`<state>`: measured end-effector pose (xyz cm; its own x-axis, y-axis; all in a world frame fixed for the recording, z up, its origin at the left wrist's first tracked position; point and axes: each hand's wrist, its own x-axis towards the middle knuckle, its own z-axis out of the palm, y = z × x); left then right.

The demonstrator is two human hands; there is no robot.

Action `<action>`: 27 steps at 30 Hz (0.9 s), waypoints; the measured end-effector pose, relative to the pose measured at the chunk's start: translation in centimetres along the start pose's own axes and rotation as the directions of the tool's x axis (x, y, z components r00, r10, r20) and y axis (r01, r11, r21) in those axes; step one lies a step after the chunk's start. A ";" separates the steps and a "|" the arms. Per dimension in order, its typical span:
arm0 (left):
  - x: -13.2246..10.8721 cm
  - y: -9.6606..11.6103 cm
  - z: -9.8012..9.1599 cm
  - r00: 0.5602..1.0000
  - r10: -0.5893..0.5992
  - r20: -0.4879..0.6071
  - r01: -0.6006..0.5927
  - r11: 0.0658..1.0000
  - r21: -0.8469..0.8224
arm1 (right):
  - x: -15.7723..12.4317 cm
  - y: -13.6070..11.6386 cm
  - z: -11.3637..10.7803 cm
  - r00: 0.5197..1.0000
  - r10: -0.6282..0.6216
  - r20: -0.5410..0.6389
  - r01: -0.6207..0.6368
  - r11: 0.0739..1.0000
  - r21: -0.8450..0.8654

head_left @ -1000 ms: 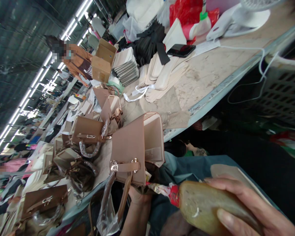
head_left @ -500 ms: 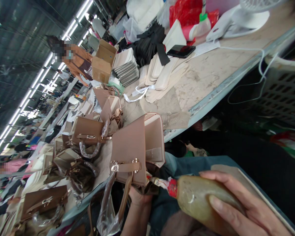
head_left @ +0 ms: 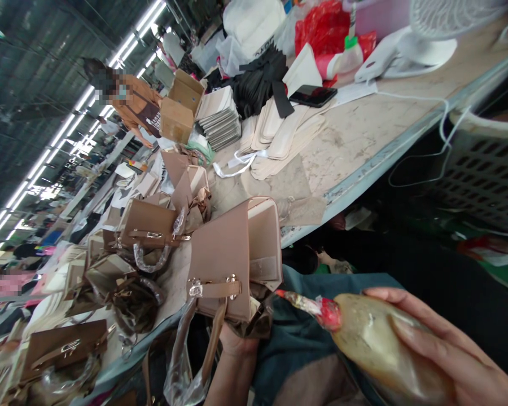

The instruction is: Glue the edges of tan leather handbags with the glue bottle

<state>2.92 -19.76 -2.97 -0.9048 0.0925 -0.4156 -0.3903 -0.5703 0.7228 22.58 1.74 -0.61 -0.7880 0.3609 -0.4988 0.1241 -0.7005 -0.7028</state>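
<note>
A brown handbag [head_left: 220, 248] is tilted on its side near the table edge, its open end facing right and its plastic-wrapped handles [head_left: 182, 349] hanging down. My left hand [head_left: 237, 341] holds it from below, with the fingers hidden behind the bag. My right hand [head_left: 444, 344] is wrapped round a yellowish squeeze bottle [head_left: 372, 332] with a red collar and a narrow, crusted nozzle. The nozzle tip points left, just right of the bag's lower edge and apart from it.
More brown handbags [head_left: 148, 223] crowd the table [head_left: 351, 135] at left. Farther back are stacked pale panels [head_left: 220, 118], black straps [head_left: 258, 79], a phone [head_left: 312, 96] and a white fan [head_left: 406, 56]. A plastic crate [head_left: 486, 169] stands at right. Another person [head_left: 139, 107] stands across the room.
My right hand has drawn the bottle back to the right, so its nozzle has moved away from the bag's lower edge. The bag and my left hand have barely moved.
</note>
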 end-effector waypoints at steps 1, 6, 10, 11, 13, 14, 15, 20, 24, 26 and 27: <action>0.1 0.0 -0.2 0.999 -0.029 0.025 0.029 1.000 -0.004 | 0.2 -0.1 -0.5 0.999 -0.034 -0.036 0.033 0.999 -0.031; 0.2 0.1 -0.8 0.996 -0.067 -0.054 0.063 0.996 -0.059 | 0.9 -1.1 -1.4 0.968 -0.241 -0.074 0.196 0.905 -0.378; 0.3 0.3 -1.0 0.989 -0.070 -0.132 0.061 0.996 -0.072 | 0.9 -1.8 -0.1 0.924 -0.380 0.046 0.343 0.769 -0.540; 0.4 0.3 -1.0 0.988 -0.057 -0.141 0.050 0.997 -0.056 | 0.8 -1.9 0.2 0.907 -0.414 0.079 0.383 0.729 -0.567; 0.4 0.3 -1.1 0.990 -0.024 -0.137 0.022 1.000 -0.019 | 0.7 -2.0 0.4 0.871 -0.475 0.129 0.445 0.647 -0.619; 0.4 0.3 -1.0 0.992 -0.011 -0.128 0.011 1.000 0.003 | 0.6 -2.0 0.4 0.859 -0.489 0.152 0.462 0.613 -0.641; 0.4 0.3 -1.0 0.993 0.001 -0.118 0.002 1.000 0.025 | 0.6 -2.0 0.2 0.853 -0.496 0.161 0.466 0.588 -0.661; 0.2 0.4 -0.5 0.985 0.006 -0.174 0.005 0.998 0.063 | 0.2 -1.7 -0.9 0.876 -0.454 0.165 0.422 0.553 -0.719; -0.2 0.5 0.6 0.968 0.006 -0.251 -0.003 1.000 0.014 | 0.5 -2.2 -0.9 0.869 -0.444 0.218 0.440 0.494 -0.750; -0.4 0.6 1.2 0.970 0.008 -0.243 -0.003 1.000 0.021 | 0.9 -3.0 -0.7 0.850 -0.451 0.270 0.474 0.436 -0.765; -0.4 0.7 1.4 0.975 0.006 -0.221 0.000 1.000 0.030 | 1.1 -3.4 -0.5 0.841 -0.455 0.293 0.489 0.409 -0.770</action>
<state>2.81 -19.02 -1.50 -0.8472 -0.0938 -0.5229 -0.3955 -0.5457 0.7387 21.63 4.84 0.99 -0.8955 0.4423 0.0490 0.1294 0.3643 -0.9222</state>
